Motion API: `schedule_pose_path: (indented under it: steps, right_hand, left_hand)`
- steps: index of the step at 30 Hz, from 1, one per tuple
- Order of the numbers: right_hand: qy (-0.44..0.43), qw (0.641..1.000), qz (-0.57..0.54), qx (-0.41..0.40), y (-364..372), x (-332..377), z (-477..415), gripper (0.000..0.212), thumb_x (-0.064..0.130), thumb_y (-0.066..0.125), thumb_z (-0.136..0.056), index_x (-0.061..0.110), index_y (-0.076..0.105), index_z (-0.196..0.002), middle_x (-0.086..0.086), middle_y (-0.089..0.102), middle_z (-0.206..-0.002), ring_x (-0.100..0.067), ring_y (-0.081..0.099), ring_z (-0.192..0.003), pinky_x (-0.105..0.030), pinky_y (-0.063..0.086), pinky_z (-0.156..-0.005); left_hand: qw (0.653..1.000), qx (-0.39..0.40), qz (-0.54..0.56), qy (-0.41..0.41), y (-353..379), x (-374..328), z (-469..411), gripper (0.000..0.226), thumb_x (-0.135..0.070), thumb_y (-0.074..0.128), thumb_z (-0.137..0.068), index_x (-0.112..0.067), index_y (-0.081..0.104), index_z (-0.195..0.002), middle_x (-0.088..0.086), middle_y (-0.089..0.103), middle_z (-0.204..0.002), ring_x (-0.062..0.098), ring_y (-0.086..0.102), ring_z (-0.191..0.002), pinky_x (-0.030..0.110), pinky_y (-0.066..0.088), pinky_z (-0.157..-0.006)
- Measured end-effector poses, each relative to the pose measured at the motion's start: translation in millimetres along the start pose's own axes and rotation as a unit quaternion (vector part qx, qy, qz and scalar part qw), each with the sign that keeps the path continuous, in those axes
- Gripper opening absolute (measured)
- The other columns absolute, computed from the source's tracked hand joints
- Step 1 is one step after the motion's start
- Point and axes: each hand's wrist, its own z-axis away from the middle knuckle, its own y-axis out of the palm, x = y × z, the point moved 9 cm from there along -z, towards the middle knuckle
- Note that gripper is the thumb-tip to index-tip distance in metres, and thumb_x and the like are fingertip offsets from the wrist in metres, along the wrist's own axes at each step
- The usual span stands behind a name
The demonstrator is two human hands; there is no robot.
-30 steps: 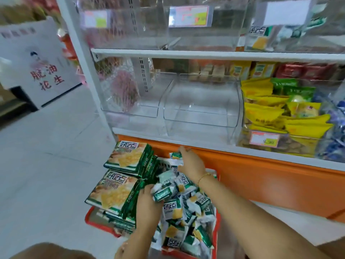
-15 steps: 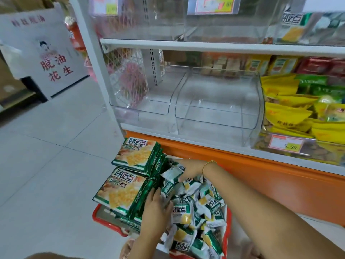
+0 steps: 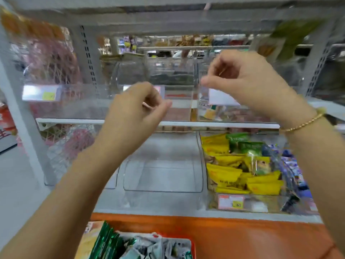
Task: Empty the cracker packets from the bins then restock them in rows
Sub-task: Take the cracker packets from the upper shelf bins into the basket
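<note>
Here, I had my left hand (image 3: pixel 134 113) and right hand (image 3: pixel 248 85) raised before the upper shelf's clear bins (image 3: pixel 177 90), fingers curled and gripping nothing I could see. They were likely poised to fetch the lone cracker packet (image 3: pixel 209 110) in the right-hand bin. It seemed to stand roughly upright against the front wall, long axis vertical. The other packets (image 3: pixel 149 247) lay jumbled in the red basket (image 3: pixel 193 245) below.
</note>
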Motion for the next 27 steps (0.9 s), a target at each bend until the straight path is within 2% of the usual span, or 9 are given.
schedule_pose_path:
  steps: [2,3,7,9,12,16,20,23,27]
  right_hand:
    - [0.030,0.997,0.066,-0.015,-31.0,-27.9,-32.3,0.018,0.035,0.068,-0.086,0.017,0.066,-0.089,0.009,0.063,-0.081,-0.002,0.056,-0.069,-0.018,0.048,-0.062]
    - [0.054,0.995,0.089,-0.001,-38.8,-44.0,-48.8,0.020,0.036,0.069,-0.085,0.017,0.067,-0.092,0.007,0.064,-0.085,-0.004,0.058,-0.072,-0.020,0.050,-0.062]
    - [0.134,0.964,0.122,0.193,-10.8,-102.0,-98.6,0.020,0.034,0.070,-0.084,0.021,0.068,-0.100,0.006,0.068,-0.094,-0.003,0.063,-0.080,-0.014,0.052,-0.061]
    - [0.169,0.922,0.150,0.313,19.0,-127.3,-108.2,0.026,0.034,0.069,-0.085,0.018,0.067,-0.104,0.003,0.070,-0.096,-0.012,0.066,-0.087,-0.014,0.052,-0.061]
    - [0.216,0.848,0.158,0.458,60.3,-156.5,-106.8,0.031,0.026,0.062,-0.092,0.003,0.063,-0.113,-0.010,0.069,-0.102,-0.021,0.064,-0.090,-0.030,0.055,-0.077]
    - [0.199,0.781,0.177,0.565,94.9,-167.6,-96.7,0.019,0.014,0.060,-0.092,0.011,0.063,-0.111,-0.004,0.069,-0.102,-0.023,0.066,-0.098,-0.034,0.055,-0.085]
    - [0.175,0.785,0.240,0.543,83.4,-189.9,-112.2,0.006,0.006,0.063,-0.089,0.012,0.062,-0.087,0.001,0.065,-0.086,-0.016,0.061,-0.084,-0.029,0.053,-0.080]
    - [0.209,0.803,0.239,0.504,67.9,-214.0,-122.0,0.005,0.005,0.062,-0.089,0.008,0.058,-0.089,-0.001,0.055,-0.080,-0.013,0.049,-0.072,-0.024,0.048,-0.069]
    - [0.263,0.808,0.182,0.495,70.3,-233.2,-122.9,0.003,0.011,0.058,-0.094,0.011,0.060,-0.096,0.004,0.058,-0.090,-0.011,0.052,-0.083,-0.027,0.048,-0.081]
  left_hand:
    - [0.997,0.031,-0.048,0.052,16.3,-11.5,-35.5,0.013,-0.031,0.063,-0.088,-0.019,0.060,-0.094,-0.004,0.061,-0.096,0.009,0.057,-0.088,0.021,0.043,-0.078]
    - [0.993,0.052,-0.080,0.065,27.2,-11.7,-50.6,0.022,-0.032,0.063,-0.088,-0.018,0.060,-0.104,-0.002,0.060,-0.105,0.011,0.055,-0.096,0.018,0.039,-0.082]
    - [0.977,0.141,-0.145,0.070,72.2,-0.5,-85.8,0.051,-0.037,0.063,-0.087,-0.016,0.051,-0.132,0.002,0.053,-0.130,0.016,0.049,-0.118,0.017,0.031,-0.090]
    - [0.972,0.160,-0.150,0.090,89.5,0.6,-89.1,0.052,-0.037,0.064,-0.087,-0.016,0.051,-0.132,0.002,0.054,-0.130,0.017,0.051,-0.115,0.019,0.034,-0.089]
    - [0.975,0.137,-0.128,0.115,94.9,0.8,-92.4,0.050,-0.034,0.067,-0.084,-0.017,0.054,-0.129,-0.001,0.057,-0.122,0.014,0.054,-0.106,0.023,0.038,-0.090]
    - [0.977,0.099,-0.099,0.158,87.0,-9.3,-106.5,0.045,-0.039,0.065,-0.080,-0.020,0.058,-0.120,-0.011,0.052,-0.109,0.002,0.047,-0.093,0.020,0.038,-0.083]
    - [0.968,0.132,-0.115,0.178,99.8,-16.5,-114.5,0.037,-0.041,0.057,-0.083,-0.022,0.062,-0.114,-0.009,0.054,-0.112,0.006,0.053,-0.094,0.021,0.042,-0.082]
    - [0.967,0.140,-0.110,0.181,106.0,-16.6,-113.3,0.037,-0.044,0.051,-0.081,-0.022,0.063,-0.109,-0.008,0.052,-0.111,0.009,0.056,-0.091,0.026,0.047,-0.080]
    - [0.968,0.134,-0.107,0.181,106.1,-15.5,-113.4,0.036,-0.044,0.050,-0.081,-0.023,0.064,-0.107,-0.010,0.050,-0.109,0.009,0.055,-0.087,0.026,0.048,-0.077]
